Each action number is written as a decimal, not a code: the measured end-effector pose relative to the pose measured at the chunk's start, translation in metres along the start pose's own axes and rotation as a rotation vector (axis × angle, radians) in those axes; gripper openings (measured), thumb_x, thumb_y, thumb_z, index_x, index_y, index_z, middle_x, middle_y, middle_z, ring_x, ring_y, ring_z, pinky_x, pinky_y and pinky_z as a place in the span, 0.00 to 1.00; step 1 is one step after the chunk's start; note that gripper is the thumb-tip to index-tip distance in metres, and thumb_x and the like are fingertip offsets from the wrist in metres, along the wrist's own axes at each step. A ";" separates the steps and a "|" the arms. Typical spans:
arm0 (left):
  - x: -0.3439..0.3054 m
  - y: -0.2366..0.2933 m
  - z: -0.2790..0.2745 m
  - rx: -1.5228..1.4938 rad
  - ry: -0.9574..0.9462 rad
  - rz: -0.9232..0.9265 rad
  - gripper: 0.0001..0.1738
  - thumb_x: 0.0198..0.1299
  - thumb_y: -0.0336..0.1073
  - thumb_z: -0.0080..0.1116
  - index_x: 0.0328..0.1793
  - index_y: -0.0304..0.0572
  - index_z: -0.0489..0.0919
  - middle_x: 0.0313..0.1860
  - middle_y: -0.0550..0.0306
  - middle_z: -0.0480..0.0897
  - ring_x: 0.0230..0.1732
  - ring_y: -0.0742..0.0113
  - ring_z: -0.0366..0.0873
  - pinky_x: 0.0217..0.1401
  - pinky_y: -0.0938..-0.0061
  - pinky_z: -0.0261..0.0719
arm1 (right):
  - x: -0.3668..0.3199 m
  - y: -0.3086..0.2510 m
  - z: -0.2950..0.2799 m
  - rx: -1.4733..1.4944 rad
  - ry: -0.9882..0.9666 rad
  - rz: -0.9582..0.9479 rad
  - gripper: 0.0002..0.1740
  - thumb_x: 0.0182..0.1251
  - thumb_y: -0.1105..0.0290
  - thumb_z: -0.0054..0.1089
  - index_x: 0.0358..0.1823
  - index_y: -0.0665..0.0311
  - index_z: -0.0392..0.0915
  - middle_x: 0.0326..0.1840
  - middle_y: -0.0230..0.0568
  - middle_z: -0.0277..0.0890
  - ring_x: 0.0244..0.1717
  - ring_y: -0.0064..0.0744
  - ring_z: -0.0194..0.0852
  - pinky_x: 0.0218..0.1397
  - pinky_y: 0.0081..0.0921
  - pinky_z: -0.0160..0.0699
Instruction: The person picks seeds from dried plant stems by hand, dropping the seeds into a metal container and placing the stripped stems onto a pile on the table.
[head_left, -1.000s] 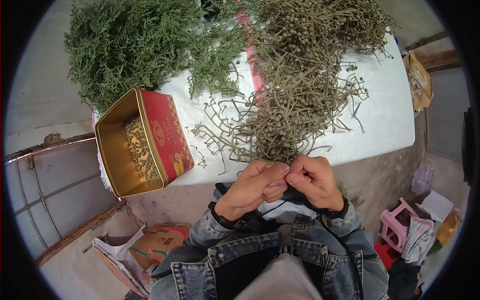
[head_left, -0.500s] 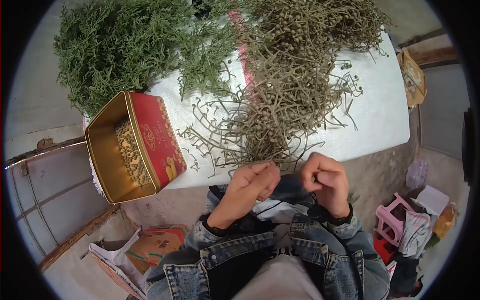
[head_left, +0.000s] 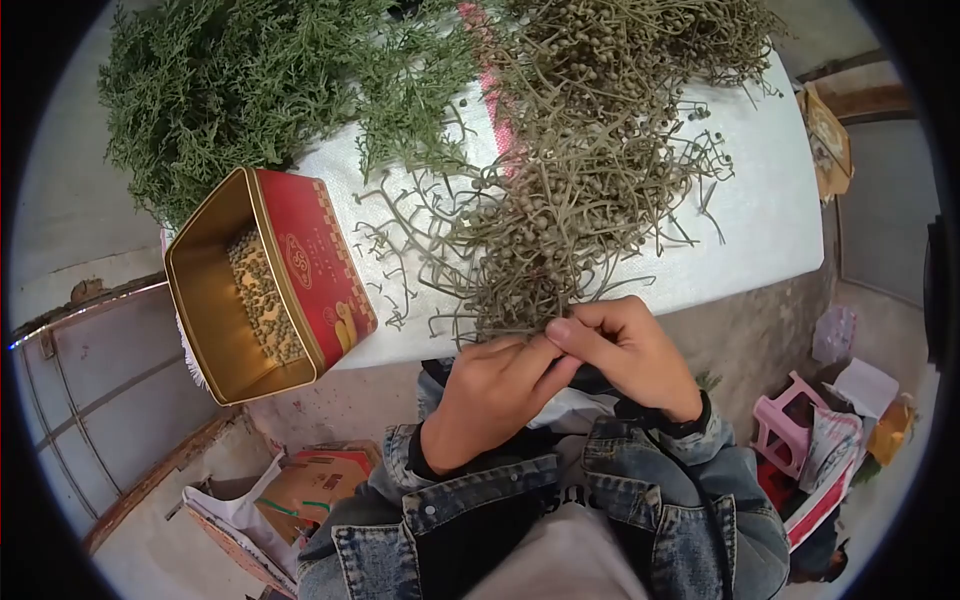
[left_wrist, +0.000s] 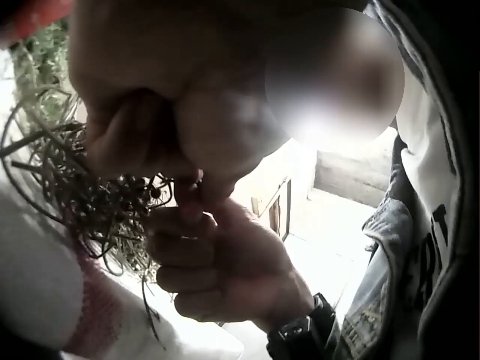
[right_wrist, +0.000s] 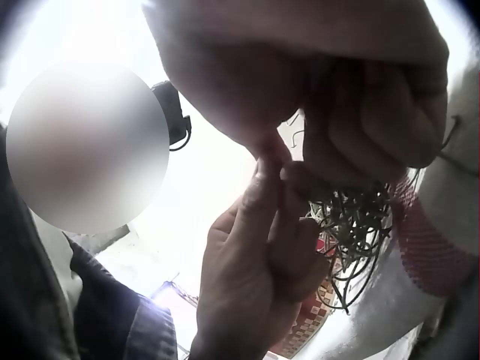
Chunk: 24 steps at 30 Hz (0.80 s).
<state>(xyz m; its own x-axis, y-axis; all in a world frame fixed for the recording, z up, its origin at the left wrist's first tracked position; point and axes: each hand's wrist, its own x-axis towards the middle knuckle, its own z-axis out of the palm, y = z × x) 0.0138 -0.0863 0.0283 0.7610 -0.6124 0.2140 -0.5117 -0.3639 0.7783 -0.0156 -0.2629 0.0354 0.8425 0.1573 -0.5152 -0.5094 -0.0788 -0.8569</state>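
My left hand [head_left: 490,400] and right hand [head_left: 640,360] meet at the near edge of a heap of dried stems [head_left: 540,220] with small round heads. The right thumb and forefinger pinch at the left fingertips. The left fingers curl beneath, and in the left wrist view the two hands' fingertips touch. What they pinch is mostly hidden, seemingly a thin dried stem. To the left, an opened red and gold tin [head_left: 325,265] lies tilted toward me, with many small round seed heads [head_left: 268,300] inside.
Green leafy sprigs [head_left: 240,80] cover the far left of the white woven sheet [head_left: 770,200]. Loose bare stems [head_left: 390,260] lie between tin and heap. A pink stool [head_left: 785,425] stands low at right, and a cardboard box [head_left: 320,480] at lower left.
The hands were together, then parted as the right hand drew back to the right. Now they are together again at the heap's near edge, the right thumb over the left fingertips.
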 end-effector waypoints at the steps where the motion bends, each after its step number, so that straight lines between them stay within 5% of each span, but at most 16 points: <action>1: 0.000 0.000 0.000 0.035 0.009 0.029 0.08 0.53 0.29 0.70 0.36 0.37 0.82 0.18 0.56 0.76 0.19 0.62 0.77 0.22 0.74 0.73 | 0.002 0.000 -0.001 0.036 -0.038 0.005 0.20 0.75 0.64 0.54 0.27 0.72 0.77 0.20 0.26 0.71 0.26 0.12 0.60 0.27 0.19 0.61; 7: -0.004 -0.006 0.004 0.174 0.018 0.118 0.12 0.52 0.37 0.72 0.39 0.45 0.81 0.22 0.64 0.75 0.23 0.70 0.76 0.22 0.75 0.73 | 0.011 0.003 0.000 0.181 -0.118 0.010 0.21 0.74 0.60 0.57 0.30 0.72 0.81 0.19 0.26 0.71 0.25 0.11 0.60 0.26 0.18 0.61; 10: 0.002 0.001 0.001 0.151 -0.030 0.099 0.10 0.51 0.32 0.73 0.36 0.39 0.82 0.22 0.57 0.78 0.21 0.60 0.77 0.25 0.72 0.75 | 0.018 0.005 -0.001 0.243 -0.180 0.023 0.21 0.75 0.60 0.55 0.30 0.71 0.81 0.20 0.25 0.73 0.26 0.10 0.61 0.27 0.17 0.62; 15: -0.003 -0.006 0.009 0.043 0.029 0.077 0.07 0.57 0.31 0.69 0.36 0.37 0.81 0.24 0.57 0.79 0.22 0.66 0.77 0.25 0.74 0.74 | 0.016 0.002 0.008 0.337 -0.069 -0.014 0.21 0.76 0.61 0.54 0.27 0.68 0.80 0.19 0.23 0.70 0.24 0.09 0.60 0.26 0.16 0.60; 18: -0.009 -0.004 0.018 -0.520 0.102 -0.310 0.08 0.65 0.31 0.61 0.35 0.34 0.79 0.23 0.60 0.77 0.21 0.75 0.72 0.23 0.79 0.67 | 0.019 0.022 0.023 0.593 0.108 -0.056 0.20 0.76 0.63 0.54 0.25 0.65 0.76 0.19 0.20 0.67 0.21 0.09 0.56 0.25 0.15 0.57; 22: -0.021 0.008 0.037 -0.725 0.262 -0.432 0.12 0.69 0.33 0.54 0.36 0.30 0.76 0.25 0.54 0.78 0.21 0.66 0.73 0.26 0.76 0.69 | 0.014 0.003 0.042 0.884 0.233 0.019 0.18 0.76 0.64 0.54 0.25 0.61 0.74 0.19 0.19 0.63 0.19 0.09 0.53 0.23 0.14 0.54; 24: -0.023 0.010 0.044 -0.749 0.290 -0.426 0.13 0.71 0.35 0.51 0.35 0.31 0.75 0.24 0.58 0.76 0.20 0.72 0.69 0.24 0.78 0.65 | 0.013 0.006 0.048 0.895 0.268 -0.002 0.17 0.76 0.64 0.54 0.26 0.61 0.74 0.19 0.19 0.64 0.19 0.09 0.53 0.23 0.14 0.53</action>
<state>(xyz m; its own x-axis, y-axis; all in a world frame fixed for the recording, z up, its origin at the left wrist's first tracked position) -0.0260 -0.1067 0.0050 0.9488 -0.2930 -0.1182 0.1517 0.0944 0.9839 -0.0167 -0.2143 0.0240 0.7989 -0.0845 -0.5955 -0.3599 0.7261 -0.5858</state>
